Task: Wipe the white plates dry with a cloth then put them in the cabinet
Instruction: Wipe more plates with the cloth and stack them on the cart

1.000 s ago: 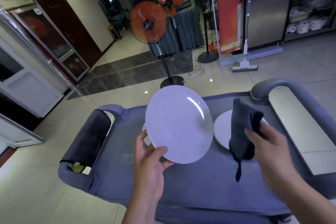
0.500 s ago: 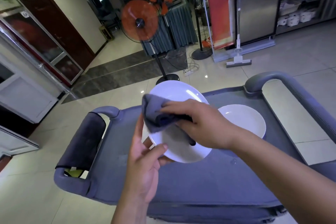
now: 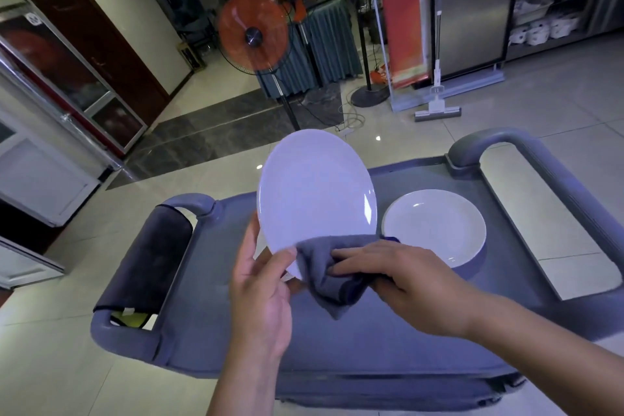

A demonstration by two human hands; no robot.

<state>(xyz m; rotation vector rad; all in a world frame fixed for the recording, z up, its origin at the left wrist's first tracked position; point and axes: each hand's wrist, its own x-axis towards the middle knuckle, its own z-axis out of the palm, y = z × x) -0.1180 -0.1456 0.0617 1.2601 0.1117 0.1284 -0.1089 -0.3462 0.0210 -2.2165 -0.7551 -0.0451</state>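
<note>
My left hand (image 3: 261,290) holds a white plate (image 3: 314,192) tilted up above the grey cart (image 3: 371,341), thumb on its lower front rim and fingers behind it. My right hand (image 3: 401,284) grips a dark grey cloth (image 3: 326,275) and presses it against the plate's lower edge. A second white plate (image 3: 435,226) lies flat on the cart top to the right. The open cabinet (image 3: 553,0) with white crockery on its shelves stands at the far right.
The cart has raised handles at the left (image 3: 152,257) and right (image 3: 553,186); a dark cloth hangs over the left one. An orange standing fan (image 3: 253,34), floor cables, a red banner (image 3: 401,10) and a white mop (image 3: 437,78) stand on the tiled floor beyond.
My right hand brought the cloth from beside the plate onto its face, then wiped down from the upper part to the lower edge. The left hand kept hold of the plate.
</note>
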